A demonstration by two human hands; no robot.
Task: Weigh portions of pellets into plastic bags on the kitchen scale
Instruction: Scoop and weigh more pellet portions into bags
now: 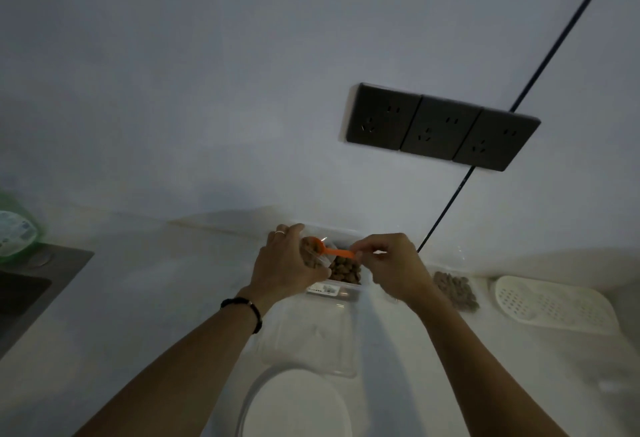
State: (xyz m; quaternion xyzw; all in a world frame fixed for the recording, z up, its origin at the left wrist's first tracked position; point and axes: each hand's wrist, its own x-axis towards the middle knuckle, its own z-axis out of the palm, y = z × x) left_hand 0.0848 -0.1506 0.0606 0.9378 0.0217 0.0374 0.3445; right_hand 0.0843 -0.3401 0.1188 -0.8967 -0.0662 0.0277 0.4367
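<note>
My left hand [287, 261] holds a clear plastic bag [309, 253] partly filled with brown pellets above a clear container of pellets [346, 270]. My right hand [389, 263] pinches the handle of an orange scoop [327, 249], whose bowl sits at the bag's mouth. A white round kitchen scale [294, 405] lies near the counter's front edge, between my forearms. A filled bag of pellets [455, 289] lies on the counter to the right.
A clear lid [311, 343] lies between the container and the scale. A white perforated tray [554, 305] sits at the right. A dark sink [24, 294] and a green bottle [15, 225] are at the left. Wall sockets [443, 126] and a black cable [446, 208] hang behind.
</note>
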